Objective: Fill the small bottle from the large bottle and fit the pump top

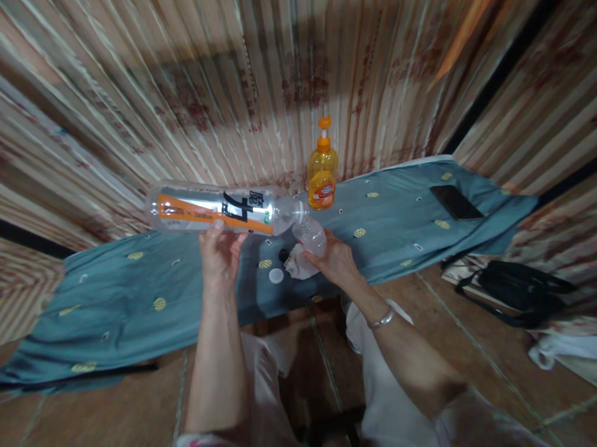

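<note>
A large clear plastic bottle (pixel 217 208) with an orange, silver and black label lies almost level in the air, its mouth pointing right. My left hand (pixel 220 249) is closed round its underside. In my right hand (pixel 334 260) is a small clear plastic cup (pixel 310 236), tilted, with its opening at the bottle's mouth. Whether liquid passes between them I cannot tell. Just below the cup lies a crumpled pale cloth (pixel 300 263). Beside it are a small black cap (pixel 283 254) and a white round lid (pixel 276 275).
A pump bottle of orange liquid (pixel 323 175) stands behind the cup near the curtain (pixel 281 84). A dark phone (pixel 456 202) lies on the right of the green tablecloth (pixel 131 279). On the floor at right sits a black bag (pixel 517 289).
</note>
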The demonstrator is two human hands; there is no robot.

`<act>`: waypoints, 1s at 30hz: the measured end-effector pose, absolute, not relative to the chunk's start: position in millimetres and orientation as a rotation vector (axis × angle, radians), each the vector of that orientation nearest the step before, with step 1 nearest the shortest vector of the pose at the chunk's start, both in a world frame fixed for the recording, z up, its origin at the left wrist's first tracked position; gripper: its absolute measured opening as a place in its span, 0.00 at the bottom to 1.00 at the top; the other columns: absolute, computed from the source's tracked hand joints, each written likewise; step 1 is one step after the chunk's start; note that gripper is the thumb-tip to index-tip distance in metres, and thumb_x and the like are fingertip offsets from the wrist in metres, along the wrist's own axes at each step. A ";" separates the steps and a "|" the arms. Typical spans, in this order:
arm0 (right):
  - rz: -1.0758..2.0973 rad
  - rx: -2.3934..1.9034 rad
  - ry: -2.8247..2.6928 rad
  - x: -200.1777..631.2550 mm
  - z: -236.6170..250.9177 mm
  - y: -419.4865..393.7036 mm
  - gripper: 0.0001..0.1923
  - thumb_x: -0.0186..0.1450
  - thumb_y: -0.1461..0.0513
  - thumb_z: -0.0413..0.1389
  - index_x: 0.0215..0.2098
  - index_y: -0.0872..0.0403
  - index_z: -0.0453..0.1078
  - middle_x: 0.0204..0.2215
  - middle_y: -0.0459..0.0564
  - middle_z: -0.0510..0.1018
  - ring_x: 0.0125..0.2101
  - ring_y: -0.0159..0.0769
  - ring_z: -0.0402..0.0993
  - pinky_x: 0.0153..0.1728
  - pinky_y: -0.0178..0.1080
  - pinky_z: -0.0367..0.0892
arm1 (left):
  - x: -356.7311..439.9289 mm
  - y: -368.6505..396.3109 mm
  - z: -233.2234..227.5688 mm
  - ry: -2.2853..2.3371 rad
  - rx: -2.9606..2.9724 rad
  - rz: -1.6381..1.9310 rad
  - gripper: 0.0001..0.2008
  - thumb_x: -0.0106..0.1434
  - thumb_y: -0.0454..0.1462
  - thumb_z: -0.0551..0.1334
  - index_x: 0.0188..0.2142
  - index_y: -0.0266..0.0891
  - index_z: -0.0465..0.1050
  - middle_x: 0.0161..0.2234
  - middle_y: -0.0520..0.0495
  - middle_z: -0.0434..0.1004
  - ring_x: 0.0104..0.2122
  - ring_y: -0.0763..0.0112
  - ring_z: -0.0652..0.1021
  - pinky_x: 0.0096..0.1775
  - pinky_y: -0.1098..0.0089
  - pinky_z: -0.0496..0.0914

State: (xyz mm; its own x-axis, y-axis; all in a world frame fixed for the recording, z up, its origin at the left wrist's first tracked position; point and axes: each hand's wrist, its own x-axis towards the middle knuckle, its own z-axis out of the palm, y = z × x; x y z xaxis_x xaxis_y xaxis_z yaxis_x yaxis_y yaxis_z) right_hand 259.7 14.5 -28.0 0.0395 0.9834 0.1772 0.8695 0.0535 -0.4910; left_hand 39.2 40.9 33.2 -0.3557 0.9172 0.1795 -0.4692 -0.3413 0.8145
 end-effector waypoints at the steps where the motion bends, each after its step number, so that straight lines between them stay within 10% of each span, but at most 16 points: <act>1: 0.319 -1.854 -1.863 259.7 -27.8 14.4 0.31 0.65 0.50 0.64 0.58 0.60 0.67 0.44 0.61 0.85 0.47 0.49 0.83 0.44 0.39 0.72 | 39.4 40.9 33.1 0.830 0.807 1.844 0.22 0.41 0.46 0.77 0.34 0.42 0.77 0.29 0.51 0.80 0.30 0.65 0.80 0.34 0.66 0.76; 30: 0.373 -1.848 -1.866 260.6 -22.3 13.2 0.31 0.65 0.53 0.65 0.59 0.60 0.66 0.46 0.62 0.84 0.48 0.48 0.82 0.44 0.39 0.72 | 38.9 39.2 35.5 0.825 0.850 1.844 0.23 0.41 0.48 0.78 0.34 0.42 0.79 0.31 0.49 0.80 0.34 0.62 0.81 0.37 0.64 0.79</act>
State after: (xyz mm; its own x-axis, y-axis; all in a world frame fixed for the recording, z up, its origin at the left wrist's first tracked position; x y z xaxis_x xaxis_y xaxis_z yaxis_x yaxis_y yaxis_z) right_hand 260.6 13.2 -22.3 0.0309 0.9888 0.1457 0.8566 0.0489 -0.5136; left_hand 38.9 39.2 35.5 -0.3443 0.9151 0.2097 -0.4534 -0.3576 0.8164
